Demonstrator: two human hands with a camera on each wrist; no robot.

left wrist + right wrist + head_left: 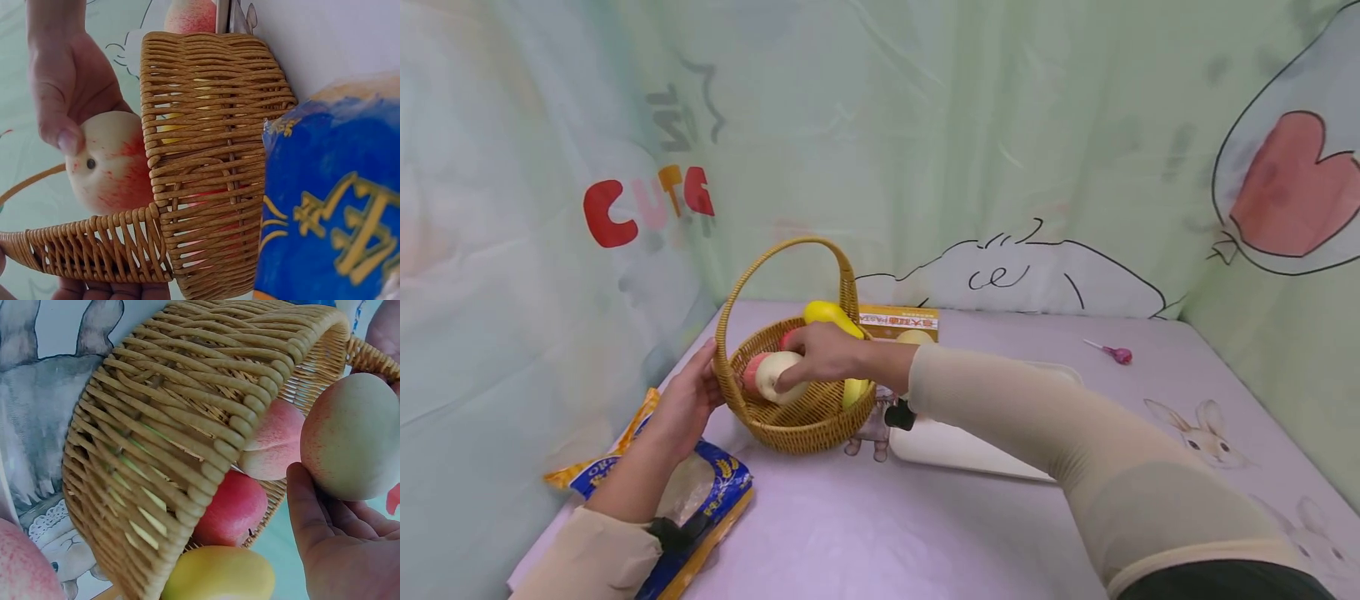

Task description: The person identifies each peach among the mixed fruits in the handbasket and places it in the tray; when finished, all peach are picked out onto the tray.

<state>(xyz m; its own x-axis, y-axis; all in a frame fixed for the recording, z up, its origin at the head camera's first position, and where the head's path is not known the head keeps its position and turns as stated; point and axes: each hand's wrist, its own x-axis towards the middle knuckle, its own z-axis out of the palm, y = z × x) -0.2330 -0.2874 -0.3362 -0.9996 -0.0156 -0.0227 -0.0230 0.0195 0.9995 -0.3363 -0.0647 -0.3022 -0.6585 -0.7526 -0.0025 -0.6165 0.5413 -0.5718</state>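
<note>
In the head view a wicker basket (805, 437) with a tall handle stands left of centre. My right hand (823, 354) holds a pale, red-blushed peach (781, 379) at the basket's opening; the right wrist view shows thumb and fingers around the peach (353, 437). With my left hand (688, 396) I grip the basket's left side at the handle's base; its fingers (112, 291) show behind the wicker. Inside the basket lie another peach (275, 440), a red fruit (232, 509) and a yellow fruit (219, 575). More yellow fruit (854, 392) shows at the right inner wall.
A blue and orange printed bag (726, 475) lies under my left forearm. Right of the basket is a white tray (970, 450), partly behind my right arm, with a pale fruit (916, 337) near it. A pasta box (898, 320) lies behind. A lollipop (1120, 356) lies far right.
</note>
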